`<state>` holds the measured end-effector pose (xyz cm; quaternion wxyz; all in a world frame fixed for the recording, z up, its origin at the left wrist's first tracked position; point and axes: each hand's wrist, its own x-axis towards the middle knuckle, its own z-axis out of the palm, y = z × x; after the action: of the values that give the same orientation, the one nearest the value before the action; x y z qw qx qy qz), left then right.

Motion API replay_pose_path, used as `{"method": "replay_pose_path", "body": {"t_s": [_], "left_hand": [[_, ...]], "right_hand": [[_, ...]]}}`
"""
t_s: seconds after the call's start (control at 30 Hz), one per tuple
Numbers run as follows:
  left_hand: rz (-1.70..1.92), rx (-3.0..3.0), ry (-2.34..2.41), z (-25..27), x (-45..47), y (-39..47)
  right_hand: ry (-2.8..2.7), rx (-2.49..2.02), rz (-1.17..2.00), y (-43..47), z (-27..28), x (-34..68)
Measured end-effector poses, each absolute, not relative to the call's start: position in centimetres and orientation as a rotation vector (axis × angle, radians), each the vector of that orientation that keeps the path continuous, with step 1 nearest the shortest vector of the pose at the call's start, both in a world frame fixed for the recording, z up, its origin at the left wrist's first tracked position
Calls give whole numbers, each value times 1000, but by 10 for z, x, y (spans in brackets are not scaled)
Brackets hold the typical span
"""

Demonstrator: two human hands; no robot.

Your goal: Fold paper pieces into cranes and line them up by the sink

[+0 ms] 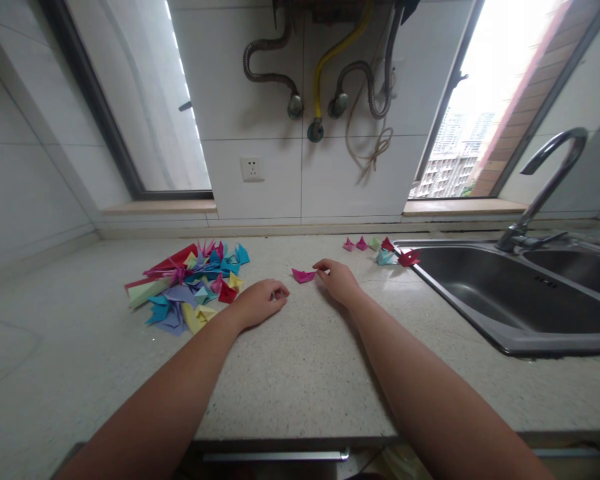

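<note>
Right hand (339,280) is resting on the speckled pale stone table (290,373), fingers curled, fingertips touching the right end of a small magenta folded-paper piece (303,275); pinching or just pressing, cannot tell. Left hand (258,303) is lying loosely curled on the table just left of that piece, holding nothing visible, its wrist just beside the heap of multicoloured folded paper shapes (190,287).

A short row of small pink, green, teal and red folded pieces (380,251) is sitting near the rim of the stainless steel sink (505,300), the red one right at the edge.

Risks, as judgement: light paper is sliding easily, so a sweep of the right forearm could be knocking the row into the sink, where any wet would be ruining it. Left wrist dragging back could be scattering the heap. Pressing too hard could be crushing the magenta piece's folds.
</note>
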<state>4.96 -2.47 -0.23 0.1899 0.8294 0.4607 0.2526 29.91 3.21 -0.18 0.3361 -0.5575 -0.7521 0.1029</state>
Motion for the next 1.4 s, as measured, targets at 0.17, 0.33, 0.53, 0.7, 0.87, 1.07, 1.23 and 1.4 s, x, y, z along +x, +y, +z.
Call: {"method": "replay_pose_path", "body": {"t_s": [0.17, 0.33, 0.53, 0.7, 0.87, 1.07, 1.23, 1.4], "left_hand": [[713, 2326, 1290, -4, 49, -24], [712, 2325, 1287, -3, 49, -24], [707, 2327, 1290, -4, 49, -24], [708, 2336, 1294, -3, 49, -23], [694, 2343, 1293, -2, 49, -24], [679, 2338, 1303, 0, 50, -25], [688, 2337, 1302, -1, 49, -24], [680, 2336, 1310, -1, 50, -25]], "right_hand": [[-1856, -1511, 276, 38, -7, 302], [-1835, -1515, 284, 33, -4, 296], [-1870, -1527, 342, 27, 0, 293], [-1892, -1512, 357, 28, 0, 293], [-1872, -1511, 358, 32, -2, 294], [-1873, -1490, 346, 37, -7, 295], [-1865, -1470, 322, 38, -8, 296], [-1838, -1472, 314, 39, -8, 298]]}}
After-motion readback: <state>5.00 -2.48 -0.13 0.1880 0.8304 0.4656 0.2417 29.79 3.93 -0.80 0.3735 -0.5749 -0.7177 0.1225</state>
